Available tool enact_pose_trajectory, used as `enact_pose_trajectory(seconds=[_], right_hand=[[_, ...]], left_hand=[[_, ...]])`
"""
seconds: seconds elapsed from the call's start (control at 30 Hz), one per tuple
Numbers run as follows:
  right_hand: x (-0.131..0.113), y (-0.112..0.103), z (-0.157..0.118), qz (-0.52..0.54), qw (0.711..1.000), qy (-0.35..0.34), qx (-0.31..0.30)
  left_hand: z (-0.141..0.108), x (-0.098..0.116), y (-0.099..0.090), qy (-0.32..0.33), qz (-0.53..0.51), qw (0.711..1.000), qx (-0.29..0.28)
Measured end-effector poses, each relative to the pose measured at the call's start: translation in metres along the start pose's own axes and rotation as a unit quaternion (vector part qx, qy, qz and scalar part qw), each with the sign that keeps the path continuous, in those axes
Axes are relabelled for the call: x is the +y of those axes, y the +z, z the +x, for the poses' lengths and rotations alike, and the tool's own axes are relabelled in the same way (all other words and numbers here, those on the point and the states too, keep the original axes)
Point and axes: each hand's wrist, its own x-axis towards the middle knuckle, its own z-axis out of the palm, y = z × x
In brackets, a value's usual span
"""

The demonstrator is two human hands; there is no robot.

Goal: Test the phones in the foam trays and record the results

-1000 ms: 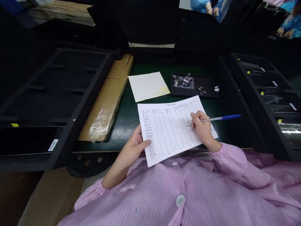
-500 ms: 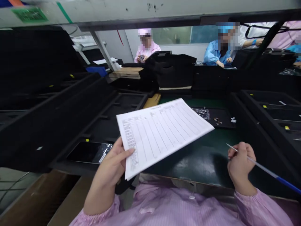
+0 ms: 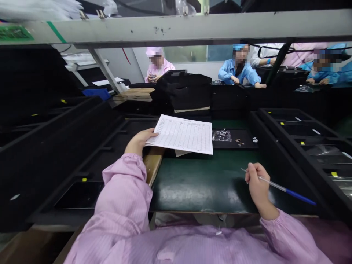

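Observation:
My left hand (image 3: pixel 141 141) grips the left edge of a stack of printed sheets (image 3: pixel 184 135), tables facing up, over the far part of the green tabletop (image 3: pixel 192 183). The thumb lies on top of the paper. Below its lower edge a pale corner of another sheet or card (image 3: pixel 182 153) shows. At the right, my right hand (image 3: pixel 257 180) is closed around a clear pen with a blue end (image 3: pixel 286 190), its tip pointing left, over the green surface.
Beyond the green surface lies a black tray (image 3: pixel 247 144) with a bag of metal parts (image 3: pixel 222 135) and small pieces. Black foam trays (image 3: pixel 291 143) stand at both sides. A brown board (image 3: pixel 152 167) lies left. A grey beam (image 3: pixel 192 29) crosses above. People work farther back.
My left hand has carried the sheets forward, away from my body, and they now lie flatter. The view has shifted; my right hand still holds the pen.

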Motion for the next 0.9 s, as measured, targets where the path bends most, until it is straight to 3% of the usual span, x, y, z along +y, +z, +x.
enact_pose_trajectory(seconds=[0.13,0.27,0.33,0.43,0.53,0.57,0.63,0.7,0.77,0.9], right_hand=[[0.006,-0.001,0.000,0.002,1.000,0.000,-0.017],[0.006,0.008,0.000,-0.058,0.995,-0.060,-0.056],[-0.001,0.025,0.003,-0.123,0.971,-0.137,-0.151],[-0.014,0.068,0.012,-0.233,0.894,-0.254,-0.287],[-0.019,0.111,0.022,-0.314,0.851,-0.257,-0.333],[-0.018,0.122,0.025,-0.326,0.848,-0.245,-0.339],[-0.017,0.131,0.028,-0.323,0.853,-0.235,-0.335],[-0.025,0.125,0.026,-0.298,0.868,-0.242,-0.316],[-0.048,0.103,0.018,-0.244,0.884,-0.272,-0.292],[-0.123,0.024,-0.028,-0.129,0.891,-0.354,-0.252]], left_hand=[[0.014,-0.006,0.017,0.021,0.048,0.998,0.021],[-0.003,-0.007,0.040,0.097,0.076,0.992,0.040],[-0.028,-0.013,0.066,0.126,0.087,0.988,0.011],[-0.072,-0.030,0.114,0.122,0.116,0.980,-0.109],[-0.096,-0.045,0.143,0.109,0.139,0.963,-0.206],[-0.096,-0.046,0.146,0.108,0.150,0.961,-0.207],[-0.081,-0.043,0.141,0.111,0.187,0.963,-0.159],[-0.055,-0.036,0.129,0.117,0.240,0.961,-0.070],[-0.030,-0.030,0.118,0.122,0.298,0.947,0.011],[-0.006,-0.029,0.117,0.121,0.394,0.908,0.078]])
